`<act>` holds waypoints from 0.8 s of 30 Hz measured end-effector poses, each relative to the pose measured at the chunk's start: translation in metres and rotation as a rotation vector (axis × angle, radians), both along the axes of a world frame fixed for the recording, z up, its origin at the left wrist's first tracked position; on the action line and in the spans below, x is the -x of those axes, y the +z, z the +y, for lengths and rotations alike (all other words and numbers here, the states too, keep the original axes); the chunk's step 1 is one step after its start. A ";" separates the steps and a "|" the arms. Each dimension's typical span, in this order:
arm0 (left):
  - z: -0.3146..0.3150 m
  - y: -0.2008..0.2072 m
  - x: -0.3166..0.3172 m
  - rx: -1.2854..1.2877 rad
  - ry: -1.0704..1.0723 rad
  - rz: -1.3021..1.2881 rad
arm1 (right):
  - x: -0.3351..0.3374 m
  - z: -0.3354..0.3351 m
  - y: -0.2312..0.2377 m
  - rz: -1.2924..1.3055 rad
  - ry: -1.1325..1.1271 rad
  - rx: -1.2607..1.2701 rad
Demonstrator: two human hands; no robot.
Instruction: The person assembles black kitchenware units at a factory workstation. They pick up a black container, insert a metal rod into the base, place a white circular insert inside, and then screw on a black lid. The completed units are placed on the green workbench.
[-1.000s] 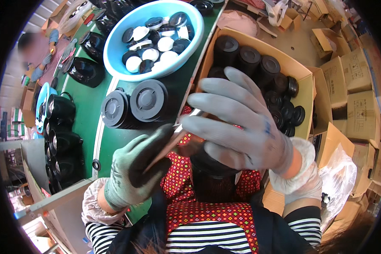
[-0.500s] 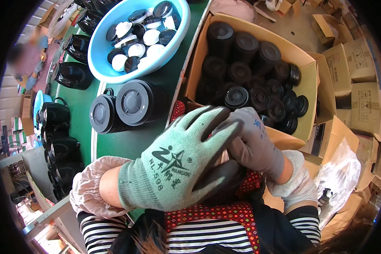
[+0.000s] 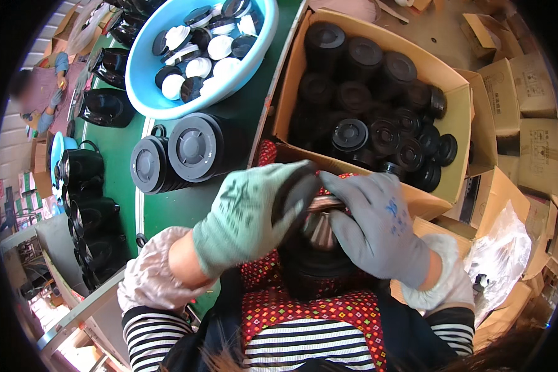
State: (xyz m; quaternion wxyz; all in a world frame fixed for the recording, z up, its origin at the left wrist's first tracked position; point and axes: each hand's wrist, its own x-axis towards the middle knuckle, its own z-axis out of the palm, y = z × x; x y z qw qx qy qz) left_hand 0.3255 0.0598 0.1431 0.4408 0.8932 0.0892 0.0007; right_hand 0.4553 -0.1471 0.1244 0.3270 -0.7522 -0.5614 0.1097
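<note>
In front of my body stands a black vessel (image 3: 316, 266) with a shiny metal neck (image 3: 320, 234). A thin piece with a shiny, coppery rim (image 3: 324, 202) lies across the top of that neck, between both hands. My left hand (image 3: 251, 214), in a green glove with a dark palm, curls its fingers at the left end of this piece. From the other side my right hand (image 3: 378, 220), in a grey glove, grips it with thumb and fingers. What lies under the left fingers is mostly hidden.
A blue basin (image 3: 136, 80) of black and white lids sits on the green table (image 3: 167, 214). Two black lidded containers (image 3: 195, 147) stand closer. Ahead to the right, a cardboard box (image 3: 452, 142) holds black containers. Glossy black jugs (image 3: 93, 217) line the left, with another person (image 3: 49, 93) beyond.
My hands have drawn apart and changed angle, the left going left and the right going right. Between them, the vessel's metal neck and the coppery rim have come into view.
</note>
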 end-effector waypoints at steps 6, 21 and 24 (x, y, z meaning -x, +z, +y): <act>0.025 -0.082 -0.018 0.316 -0.073 -0.200 | -0.004 0.000 0.050 -0.168 0.174 0.292; -0.020 -0.007 0.012 -0.430 -0.191 -0.314 | -0.095 0.059 0.006 0.985 0.349 0.341; -0.025 -0.005 0.006 -0.394 -0.219 -0.268 | -0.065 0.098 -0.041 0.898 0.581 -0.235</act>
